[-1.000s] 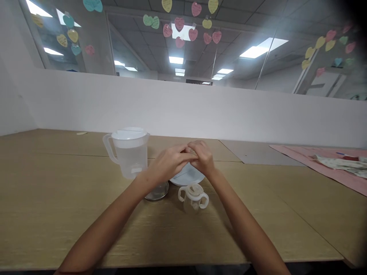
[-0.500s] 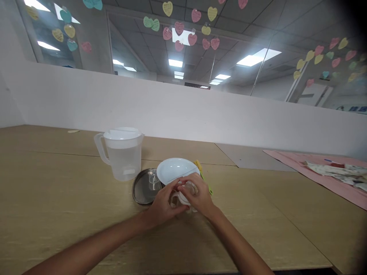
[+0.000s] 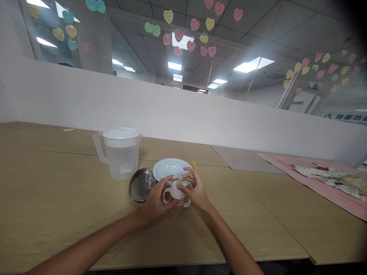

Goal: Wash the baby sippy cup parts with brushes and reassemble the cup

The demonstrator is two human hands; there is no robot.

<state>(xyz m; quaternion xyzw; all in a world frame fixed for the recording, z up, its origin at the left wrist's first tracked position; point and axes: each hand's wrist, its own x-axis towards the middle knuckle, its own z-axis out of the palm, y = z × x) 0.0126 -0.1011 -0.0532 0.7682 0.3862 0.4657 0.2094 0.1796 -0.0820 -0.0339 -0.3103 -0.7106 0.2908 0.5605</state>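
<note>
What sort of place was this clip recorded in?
Probably an office, at a wooden desk behind a white partition. Ceiling panel lights, glass walls with heart-shaped sticky notes. Both hands hold a two-handled baby bottle.

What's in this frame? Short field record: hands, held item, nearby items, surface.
left hand: grips the left side of the handled baby bottle
right hand: fingers at the bottle's top and right side
handled baby bottle: upright on the table, between both hands
pitcher: clear, white lid on, handle to the left, behind the hands
metal tray: holds a small clear cap
white plate: behind the bottle
pink mat: far right
surface: wooden table
</note>
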